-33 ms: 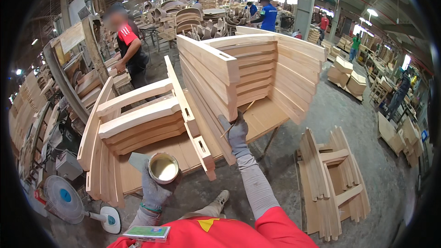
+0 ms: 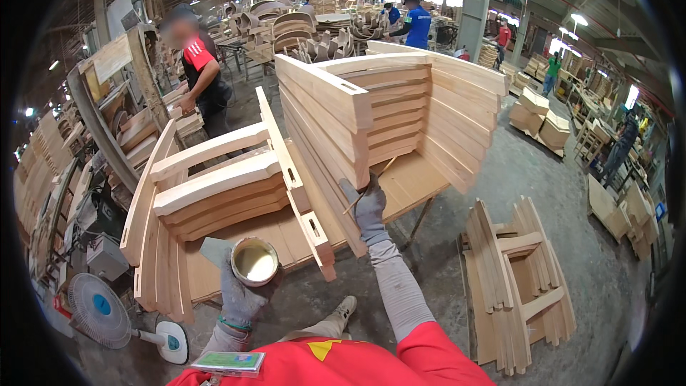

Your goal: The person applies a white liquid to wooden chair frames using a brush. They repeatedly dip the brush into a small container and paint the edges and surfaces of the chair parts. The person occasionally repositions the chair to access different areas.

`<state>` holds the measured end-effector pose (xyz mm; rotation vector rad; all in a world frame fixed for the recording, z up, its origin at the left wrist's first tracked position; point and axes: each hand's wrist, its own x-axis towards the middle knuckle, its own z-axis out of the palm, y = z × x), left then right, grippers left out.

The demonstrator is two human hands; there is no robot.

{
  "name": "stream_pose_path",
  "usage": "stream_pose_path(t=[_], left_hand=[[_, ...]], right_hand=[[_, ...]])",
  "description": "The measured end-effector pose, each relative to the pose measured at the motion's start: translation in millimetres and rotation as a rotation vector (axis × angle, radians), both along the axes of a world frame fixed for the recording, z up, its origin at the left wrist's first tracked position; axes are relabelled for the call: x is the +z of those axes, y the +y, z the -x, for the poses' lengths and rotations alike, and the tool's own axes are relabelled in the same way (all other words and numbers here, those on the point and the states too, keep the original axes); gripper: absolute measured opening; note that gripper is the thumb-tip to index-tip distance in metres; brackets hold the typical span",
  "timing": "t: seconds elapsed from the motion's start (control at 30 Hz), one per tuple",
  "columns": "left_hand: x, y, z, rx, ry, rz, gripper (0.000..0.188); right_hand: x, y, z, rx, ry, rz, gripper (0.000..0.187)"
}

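In grey gloves, my left hand (image 2: pixel 241 299) is wrapped round a small round tub (image 2: pixel 255 261) of pale, creamy liquid, its open top facing up. A flat grey piece (image 2: pixel 214 251), its kind unclear, juts out beside the tub. My right hand (image 2: pixel 370 212) is closed on a thin wooden stick (image 2: pixel 386 166), close against the near end of the taller stack of wooden frames (image 2: pixel 323 100). Left of it lies a lower stack of wooden frames (image 2: pixel 218 193), slots showing in its rails. Both stacks rest on a cardboard-topped table (image 2: pixel 407 179).
Another stack of frames (image 2: pixel 518 282) sits low on the right. A standing fan (image 2: pixel 100 310) is at lower left. Across the table at the left stands a co-worker (image 2: pixel 200 75). Curved wooden parts (image 2: pixel 293 28) fill the background, with a pillar (image 2: pixel 471 14) behind.
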<state>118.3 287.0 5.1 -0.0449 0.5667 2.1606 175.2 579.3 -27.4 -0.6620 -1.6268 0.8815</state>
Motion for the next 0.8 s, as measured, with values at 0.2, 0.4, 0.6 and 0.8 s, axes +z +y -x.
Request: stream_pose_path(t=[0.2, 0.4, 0.6, 0.8], left_hand=[[0.6, -3.9, 4.9, 0.034, 0.006, -0.017, 0.043], [-1.1, -5.2, 6.5, 0.054, 0.055, 0.010, 0.043], [-1.3, -7.9, 6.7, 0.087, 0.193, 0.091, 0.047], [8.5, -4.9, 3.2, 0.070, 0.027, 0.042, 0.044]], right_hand=[[8.6, -3.9, 2.7, -0.009, 0.027, -0.012, 0.053], [6.1, 2.0, 5.2, -0.037, -0.017, -0.030, 0.053], [0.7, 7.5, 5.8, -0.027, -0.002, -0.039, 0.053], [6.3, 3.0, 4.7, -0.033, -0.039, -0.019, 0.054]])
